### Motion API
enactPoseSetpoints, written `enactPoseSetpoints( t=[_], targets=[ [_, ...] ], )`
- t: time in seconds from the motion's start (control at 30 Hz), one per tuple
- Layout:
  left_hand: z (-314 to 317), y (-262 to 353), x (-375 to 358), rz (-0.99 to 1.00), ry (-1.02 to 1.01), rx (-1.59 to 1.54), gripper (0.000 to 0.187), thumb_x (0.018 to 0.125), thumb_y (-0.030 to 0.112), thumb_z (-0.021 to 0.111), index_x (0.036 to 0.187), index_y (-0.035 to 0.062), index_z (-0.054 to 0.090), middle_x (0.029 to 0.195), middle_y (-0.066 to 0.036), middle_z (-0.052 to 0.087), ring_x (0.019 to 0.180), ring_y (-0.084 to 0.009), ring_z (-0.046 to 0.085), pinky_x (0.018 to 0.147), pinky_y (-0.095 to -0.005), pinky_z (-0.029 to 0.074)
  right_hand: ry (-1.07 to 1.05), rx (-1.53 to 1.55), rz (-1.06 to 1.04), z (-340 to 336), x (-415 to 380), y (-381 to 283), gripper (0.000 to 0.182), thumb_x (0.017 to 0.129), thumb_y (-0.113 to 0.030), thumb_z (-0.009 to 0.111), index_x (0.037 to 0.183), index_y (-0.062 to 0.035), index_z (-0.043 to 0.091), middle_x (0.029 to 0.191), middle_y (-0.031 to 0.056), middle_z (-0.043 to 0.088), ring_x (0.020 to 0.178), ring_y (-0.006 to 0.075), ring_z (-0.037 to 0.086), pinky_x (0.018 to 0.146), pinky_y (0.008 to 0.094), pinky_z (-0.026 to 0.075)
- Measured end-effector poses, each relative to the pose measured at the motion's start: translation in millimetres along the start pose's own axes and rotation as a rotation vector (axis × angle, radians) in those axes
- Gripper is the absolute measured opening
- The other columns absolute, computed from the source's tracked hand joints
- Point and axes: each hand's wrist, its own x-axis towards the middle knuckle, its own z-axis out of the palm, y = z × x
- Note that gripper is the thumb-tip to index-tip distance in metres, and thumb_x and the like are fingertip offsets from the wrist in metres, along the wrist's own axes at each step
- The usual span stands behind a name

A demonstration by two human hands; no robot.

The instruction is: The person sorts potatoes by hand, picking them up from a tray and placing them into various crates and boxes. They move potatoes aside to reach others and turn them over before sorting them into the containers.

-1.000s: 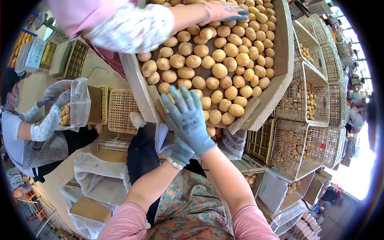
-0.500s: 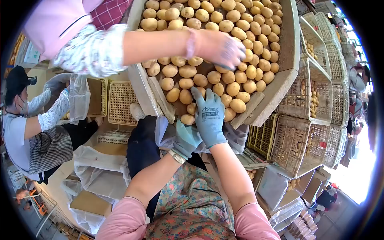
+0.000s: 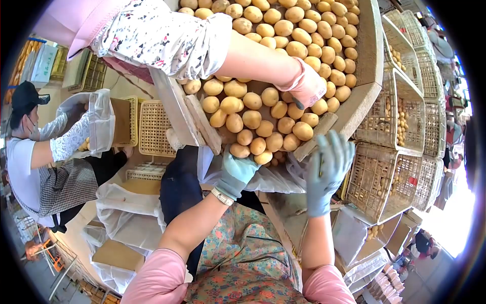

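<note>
Many yellow-brown potatoes (image 3: 251, 119) lie on a wooden sorting tray (image 3: 365, 96) that narrows toward me. My left hand (image 3: 236, 173), in a grey-green glove, is at the tray's mouth, just below the nearest potatoes; its fingers are mostly hidden beneath them. To the right of the mouth, my right hand (image 3: 329, 169) is raised, gloved, its fingers spread and nothing in it. A lined box (image 3: 268, 183) sits under the mouth with several potatoes inside. From the upper left, a co-worker's gloved hand (image 3: 308, 87) reaches down among the potatoes.
Stacked plastic crates (image 3: 368, 180) with potatoes stand on the right. On the left another person (image 3: 30, 157) handles a lined box beside an upright crate (image 3: 156, 126). Boxes lined with white film (image 3: 132, 228) are at the lower left.
My right hand has left the potatoes and moved right, fingers spread. Potatoes have shifted toward the mouth, some into the box. The co-worker's hand has moved down and right.
</note>
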Motion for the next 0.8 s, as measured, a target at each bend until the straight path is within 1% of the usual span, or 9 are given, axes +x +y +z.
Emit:
enactPoseSetpoints(
  t=[0.07,0.17,0.23,0.27,0.4,0.43,0.5,0.53,0.8],
  targets=[
    [2,-3,-1,0.035,-0.045,0.045,0.047,0.112,0.036,0.044,0.150,0.0094,0.042,0.156,-0.014,0.045,0.146,-0.0360,0.044,0.121,-0.0598,0.038,-0.020,-0.008,0.151,19,8,21,0.037,0.092,-0.014,0.063,0.128,-0.0093,0.072,0.144,0.0133,0.061,0.139,0.0405,0.049,0.123,0.0565,0.032],
    [-17,-1,1,0.066,0.032,0.088,0.045,0.109,0.030,0.048,0.149,0.0109,0.043,0.154,-0.012,0.048,0.146,-0.0323,0.044,0.121,-0.0533,0.040,0.109,0.026,0.104,49,-2,37,0.038,0.092,-0.015,0.059,0.126,-0.0107,0.075,0.147,0.0141,0.058,0.145,0.0431,0.042,0.122,0.0558,0.034],
    [-69,1,4,0.370,0.295,1.246,0.043,0.108,0.022,0.052,0.149,0.0109,0.044,0.152,-0.007,0.051,0.144,-0.0275,0.046,0.118,-0.0457,0.043,0.096,0.023,0.099,47,-1,37,0.040,0.089,-0.014,0.059,0.126,-0.0107,0.074,0.147,0.0127,0.058,0.144,0.0423,0.043,0.122,0.0548,0.034],
    [-62,3,1,0.371,0.292,1.253,0.043,0.108,0.022,0.052,0.149,0.0109,0.044,0.152,-0.007,0.051,0.144,-0.0275,0.046,0.118,-0.0457,0.043,0.098,0.022,0.098,47,1,36,0.039,0.089,-0.014,0.059,0.125,-0.0105,0.074,0.147,0.0125,0.059,0.144,0.0421,0.043,0.122,0.0547,0.034],
    [-2,14,-5,0.089,-0.126,0.518,0.061,0.107,0.047,0.049,0.156,0.0119,0.042,0.152,-0.008,0.052,0.151,-0.0277,0.038,0.125,-0.0493,0.032,0.114,0.061,0.098,46,1,36,0.036,0.090,-0.015,0.061,0.124,-0.0102,0.073,0.146,0.0120,0.060,0.142,0.0412,0.045,0.121,0.0548,0.035],
    [9,13,-8,0.085,-0.134,0.539,0.061,0.107,0.047,0.049,0.156,0.0119,0.042,0.152,-0.008,0.052,0.151,-0.0277,0.038,0.125,-0.0493,0.032,0.106,0.073,0.096,45,1,37,0.036,0.090,-0.015,0.062,0.125,-0.0102,0.073,0.146,0.0120,0.059,0.141,0.0412,0.045,0.120,0.0552,0.035],
    [31,10,-15,-0.033,0.201,0.185,0.068,0.103,0.054,0.052,0.158,0.0153,0.040,0.156,-0.009,0.047,0.153,-0.0327,0.035,0.125,-0.0601,0.029,0.106,0.111,0.092,43,2,38,0.038,0.090,-0.012,0.065,0.127,-0.0103,0.071,0.147,0.0123,0.058,0.139,0.0420,0.047,0.118,0.0574,0.036],
    [42,3,-13,0.010,0.348,0.076,0.067,0.103,0.054,0.051,0.159,0.0189,0.039,0.162,-0.008,0.040,0.154,-0.0359,0.033,0.123,-0.0691,0.026,0.113,0.120,0.095,42,2,37,0.039,0.089,-0.012,0.066,0.127,-0.0105,0.071,0.148,0.0122,0.058,0.139,0.0422,0.047,0.118,0.0575,0.037],
    [86,-13,-8,-0.007,0.187,0.129,0.065,0.107,0.051,0.034,0.163,0.0183,0.035,0.171,-0.009,0.030,0.157,-0.0396,0.026,0.123,-0.0725,0.023,0.112,0.159,0.128,38,4,33,0.043,0.088,-0.015,0.068,0.130,-0.0087,0.069,0.148,0.0127,0.057,0.141,0.0391,0.047,0.122,0.0616,0.031]
  ],
)
